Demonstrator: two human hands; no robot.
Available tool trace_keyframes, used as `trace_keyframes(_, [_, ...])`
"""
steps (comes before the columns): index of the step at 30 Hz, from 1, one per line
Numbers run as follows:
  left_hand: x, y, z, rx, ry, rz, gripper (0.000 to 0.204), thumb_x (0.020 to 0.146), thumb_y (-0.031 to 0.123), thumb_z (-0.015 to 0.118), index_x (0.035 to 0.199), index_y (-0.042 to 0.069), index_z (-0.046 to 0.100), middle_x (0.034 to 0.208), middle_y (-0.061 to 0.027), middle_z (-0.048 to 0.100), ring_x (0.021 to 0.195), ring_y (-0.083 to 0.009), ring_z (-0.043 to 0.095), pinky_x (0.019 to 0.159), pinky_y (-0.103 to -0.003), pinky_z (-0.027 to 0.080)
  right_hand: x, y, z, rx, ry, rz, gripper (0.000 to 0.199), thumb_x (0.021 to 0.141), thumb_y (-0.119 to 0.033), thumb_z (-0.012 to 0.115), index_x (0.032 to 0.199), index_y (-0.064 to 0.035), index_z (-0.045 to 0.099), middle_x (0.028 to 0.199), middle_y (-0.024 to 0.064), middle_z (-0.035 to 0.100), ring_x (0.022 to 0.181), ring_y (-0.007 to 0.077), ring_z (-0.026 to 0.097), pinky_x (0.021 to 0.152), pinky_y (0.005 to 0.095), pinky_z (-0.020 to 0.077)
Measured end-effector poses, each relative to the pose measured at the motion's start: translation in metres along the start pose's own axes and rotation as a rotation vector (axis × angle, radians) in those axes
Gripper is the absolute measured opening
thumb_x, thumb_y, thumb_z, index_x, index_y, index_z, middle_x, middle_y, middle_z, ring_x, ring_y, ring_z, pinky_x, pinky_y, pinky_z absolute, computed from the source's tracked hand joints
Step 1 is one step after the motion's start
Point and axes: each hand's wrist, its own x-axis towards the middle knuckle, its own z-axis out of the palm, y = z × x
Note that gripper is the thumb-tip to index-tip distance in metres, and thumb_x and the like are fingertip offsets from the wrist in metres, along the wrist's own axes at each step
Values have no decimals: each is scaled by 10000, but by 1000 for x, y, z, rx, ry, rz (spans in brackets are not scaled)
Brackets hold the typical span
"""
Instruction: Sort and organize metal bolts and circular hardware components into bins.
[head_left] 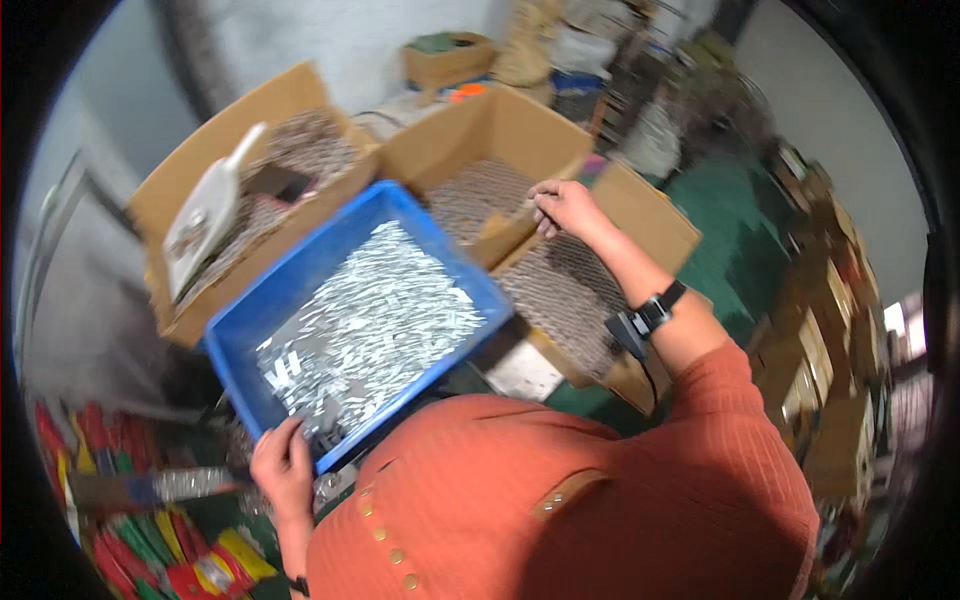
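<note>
A blue plastic bin (262, 305) full of small silvery metal strips rests tilted in front of me. My left hand (284, 465) grips its near corner rim. My right hand (562, 207) reaches out over an open cardboard box (560, 130) holding many small grey pieces; its fingers are pinched at the box's inner flap, and whether they hold a piece is unclear. A black band with a small device is on my right wrist (655, 312).
A second open cardboard box (170, 190) at the left holds similar grey pieces and a white plastic scoop (205, 215). Bright coloured packets (150, 540) lie at the lower left. Stacked boxes (815, 330) line the right side beside green floor (740, 250).
</note>
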Motion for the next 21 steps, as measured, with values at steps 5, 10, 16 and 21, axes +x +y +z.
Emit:
trace_keyframes(5, [7,2,14,0,-68,-62,136,838,-44,618,947,-45,699,841,-150,690,749,-260,631,710,-336,490,-29,166,-96,-626,174,329,245,920,-207,606,808,2,667,750,162,674,655,267,681,625,392,558])
trace_keyframes(10, [1,3,14,52,-81,-96,142,838,-30,614,949,-38,701,821,-143,683,728,-252,620,688,-328,480,-25,264,-53,-1102,-13,106,173,844,-143,594,845,-20,715,895,193,708,834,338,694,742,449,562])
trace_keyframes(16, [13,27,9,234,-91,9,145,769,26,651,897,26,721,675,-135,603,612,-276,585,607,-367,468,-58,352,-46,-1187,-64,-239,202,880,-119,543,855,-27,722,882,184,708,824,337,700,716,444,569])
trace_keyframes(21, [16,22,4,181,-80,54,140,749,47,688,884,49,728,651,-118,612,601,-284,592,586,-383,473,-24,234,-96,88,-323,447,277,897,-207,685,1072,8,680,732,87,625,686,246,618,634,363,506])
